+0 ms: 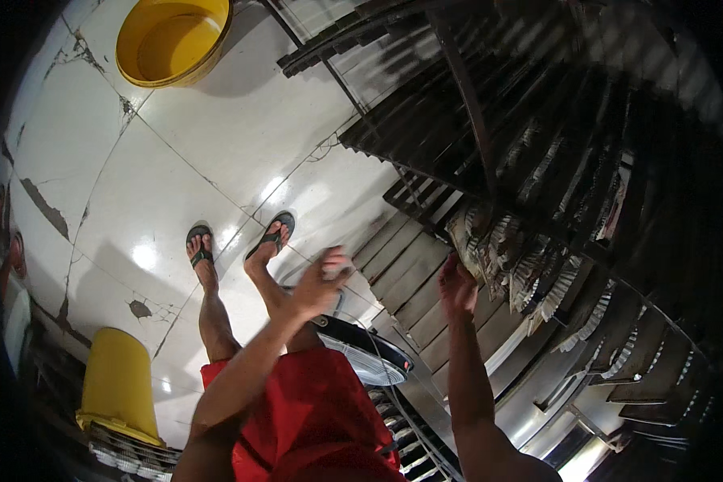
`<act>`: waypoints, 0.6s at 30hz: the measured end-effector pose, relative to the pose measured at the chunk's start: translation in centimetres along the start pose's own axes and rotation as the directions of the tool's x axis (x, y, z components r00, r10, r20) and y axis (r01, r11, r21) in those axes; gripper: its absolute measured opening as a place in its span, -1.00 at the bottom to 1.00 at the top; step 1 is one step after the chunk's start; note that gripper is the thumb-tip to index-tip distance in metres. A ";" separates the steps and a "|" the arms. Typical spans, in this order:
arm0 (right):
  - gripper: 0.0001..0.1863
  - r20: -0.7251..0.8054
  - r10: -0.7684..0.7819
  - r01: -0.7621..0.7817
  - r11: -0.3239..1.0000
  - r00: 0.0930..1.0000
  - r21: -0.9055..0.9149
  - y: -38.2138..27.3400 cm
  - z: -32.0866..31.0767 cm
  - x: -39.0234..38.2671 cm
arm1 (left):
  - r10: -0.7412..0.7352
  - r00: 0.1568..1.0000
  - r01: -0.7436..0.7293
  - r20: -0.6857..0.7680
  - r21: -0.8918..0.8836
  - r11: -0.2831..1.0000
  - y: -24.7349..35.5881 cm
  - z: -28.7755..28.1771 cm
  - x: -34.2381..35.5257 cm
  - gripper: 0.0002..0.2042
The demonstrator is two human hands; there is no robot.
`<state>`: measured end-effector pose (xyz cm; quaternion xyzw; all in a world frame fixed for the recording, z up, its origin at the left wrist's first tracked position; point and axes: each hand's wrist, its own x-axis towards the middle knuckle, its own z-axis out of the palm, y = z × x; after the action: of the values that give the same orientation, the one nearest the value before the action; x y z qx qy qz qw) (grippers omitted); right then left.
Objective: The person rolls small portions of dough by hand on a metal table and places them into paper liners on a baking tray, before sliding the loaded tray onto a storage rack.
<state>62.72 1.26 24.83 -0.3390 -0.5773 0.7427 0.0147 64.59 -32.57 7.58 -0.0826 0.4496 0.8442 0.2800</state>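
My left hand (pixel 321 281) hangs in the air over the floor, a little blurred, its fingers loosely bent and apart with nothing visible in them. My right hand (pixel 458 287) is raised beside the near end of a dark metal rack (pixel 466 96), fingertips close to the pale, ruffled pieces (pixel 498 249) that stick out from its tiers. Whether it touches them, or holds anything, I cannot make out. Below my right hand lies a grey slatted surface (pixel 410 273).
A floor fan (pixel 361 361) with a black rim stands by my legs, a cable crossing it. At the far left is a yellow basin (pixel 173 76); near left, a yellow bucket-like container (pixel 120 386). White floor tiles (pixel 201 136) are cracked. A metal frame (pixel 554 426) stands at lower right.
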 end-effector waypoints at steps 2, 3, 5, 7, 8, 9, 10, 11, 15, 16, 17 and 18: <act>-0.53 0.128 0.013 -0.011 1.000 0.992 -0.016 -1.4 -3.8 2.4 | 0.134 0.938 -0.104 -0.319 0.107 0.989 -1.7 -4.9 -2.4 -0.43; -0.47 -0.061 -0.038 0.038 0.999 0.997 -0.005 -1.9 -2.5 4.1 | 0.156 0.935 -0.121 -0.319 0.127 0.985 -4.9 -9.6 -3.4 -0.48; -0.41 -0.273 -0.088 0.092 0.996 0.958 0.002 -1.5 -1.2 6.2 | 0.030 0.932 0.126 -0.360 0.404 0.906 -3.4 -16.3 -7.7 -0.54; -0.28 -0.330 -0.325 0.164 0.887 0.886 -0.433 -0.8 0.6 7.1 | -0.013 0.892 0.175 -0.452 0.319 0.931 -5.1 -22.3 -11.9 -0.62; -0.29 -0.334 -0.395 0.141 0.800 0.856 -0.583 -0.8 0.0 7.1 | -0.034 0.877 0.257 -0.479 0.409 0.876 -3.6 -23.8 -13.8 -0.59; -0.30 -0.269 -0.350 0.091 0.743 0.897 -0.663 -0.7 -1.4 6.6 | -0.082 0.857 0.332 -0.508 0.423 0.843 -3.1 -24.8 -15.1 -0.57; -0.31 -0.182 -0.270 0.045 0.660 0.946 -0.750 -0.2 -2.3 5.9 | -0.153 0.819 0.427 -0.554 0.408 0.807 -3.6 -25.7 -17.3 -0.56; -0.32 -0.064 -0.123 0.023 0.600 0.990 -0.800 0.2 -3.5 4.1 | -0.145 0.840 0.411 -0.523 0.437 0.800 -4.7 -27.5 -19.0 -0.55; -0.51 -0.061 0.412 -0.261 0.448 0.909 -0.855 9.7 2.6 -8.0 | 0.037 0.865 0.408 -0.501 0.743 0.530 -10.9 -34.9 -31.7 -0.70; -0.65 0.040 0.353 -0.111 0.398 0.935 -0.911 12.3 5.3 -10.4 | -0.075 0.919 0.392 -0.387 0.876 0.282 -12.3 -38.0 -36.3 -0.69; -0.79 0.089 0.222 0.021 0.292 0.971 -0.956 13.0 6.4 -13.5 | -0.300 0.890 0.391 -0.344 0.913 0.112 -10.6 -35.8 -34.8 -0.69; -0.85 0.114 0.157 0.074 0.244 0.981 -0.967 13.0 6.3 -16.8 | -0.062 0.853 0.508 -0.518 0.797 0.327 -6.6 -32.1 -33.5 -0.71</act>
<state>77.21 -15.35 22.39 -0.2201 -0.9005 0.2594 -0.2709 92.41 -68.89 -2.65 -0.1626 0.8619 0.3508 0.3280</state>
